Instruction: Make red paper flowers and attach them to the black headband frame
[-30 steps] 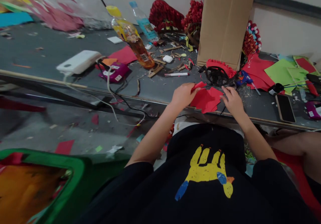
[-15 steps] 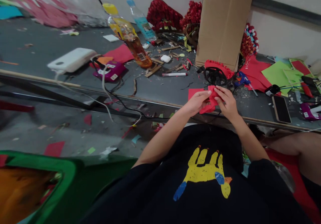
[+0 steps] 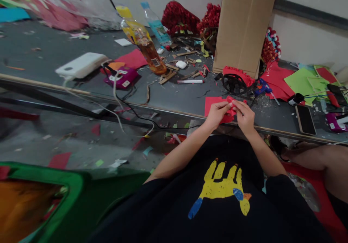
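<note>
Pinching red paper (image 3: 230,99), between both hands (image 3: 217,114) (image 3: 245,117)

Hands (image 3: 245,116) close together — both in a pinch

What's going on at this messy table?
The person's left hand and right hand are close together near the front edge of the dark grey table, pinching a small, thin red piece. More flat red sheets lie on the table beneath them. A flat, black-screened phone lies off to the right.
</note>
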`<state>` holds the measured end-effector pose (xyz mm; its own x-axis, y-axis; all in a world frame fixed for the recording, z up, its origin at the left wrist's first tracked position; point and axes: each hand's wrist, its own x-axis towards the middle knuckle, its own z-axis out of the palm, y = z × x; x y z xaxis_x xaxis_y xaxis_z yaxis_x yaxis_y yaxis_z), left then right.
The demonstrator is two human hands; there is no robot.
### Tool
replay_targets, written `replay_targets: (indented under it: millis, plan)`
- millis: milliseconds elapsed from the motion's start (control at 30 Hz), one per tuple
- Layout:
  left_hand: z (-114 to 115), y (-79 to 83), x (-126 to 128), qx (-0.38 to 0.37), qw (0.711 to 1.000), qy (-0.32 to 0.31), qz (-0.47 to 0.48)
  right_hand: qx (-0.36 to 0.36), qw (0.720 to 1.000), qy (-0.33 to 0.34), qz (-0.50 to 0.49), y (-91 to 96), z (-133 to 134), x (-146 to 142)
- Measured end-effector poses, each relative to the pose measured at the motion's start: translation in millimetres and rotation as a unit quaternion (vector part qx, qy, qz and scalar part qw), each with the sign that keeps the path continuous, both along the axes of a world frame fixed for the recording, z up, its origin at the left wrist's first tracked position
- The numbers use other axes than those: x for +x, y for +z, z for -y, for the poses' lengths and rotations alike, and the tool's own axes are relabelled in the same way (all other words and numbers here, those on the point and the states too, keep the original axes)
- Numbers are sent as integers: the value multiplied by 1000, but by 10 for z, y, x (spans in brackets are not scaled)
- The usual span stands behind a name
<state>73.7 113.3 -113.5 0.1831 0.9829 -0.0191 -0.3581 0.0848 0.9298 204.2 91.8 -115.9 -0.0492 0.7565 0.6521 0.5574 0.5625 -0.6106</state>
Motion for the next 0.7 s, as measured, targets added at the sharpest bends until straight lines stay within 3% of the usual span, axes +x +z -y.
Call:
replay_targets:
  millis: [333, 533, 700]
  plan:
    - [208, 9, 85, 18, 998, -61, 5, -11, 998, -64, 4, 64, -74, -8]
    - [198, 44, 97, 98, 992, -46, -61, -21, 998, 4, -58, 120, 23, 3]
    - [187, 94, 69, 111, 987, -53, -104, -105, 991, 80, -16, 164, 83, 109]
